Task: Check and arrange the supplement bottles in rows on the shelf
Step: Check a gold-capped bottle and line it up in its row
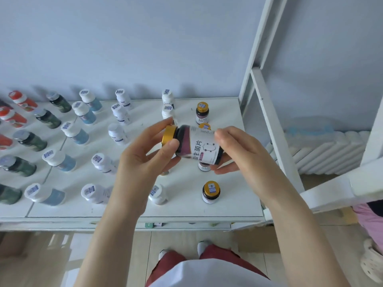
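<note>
Holding a dark gold-capped bottle sideways above the white shelf, your left hand pinches its cap while your right hand grips its base.

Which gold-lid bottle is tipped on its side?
The gold-capped bottle held between the left hand and right hand, cap pointing left. The other gold-capped bottles stand upright on the shelf.

I hold a bottle sideways above the shelf's right end, left hand at its cap, right hand at its base; rows of bottles stand leftward.
</note>
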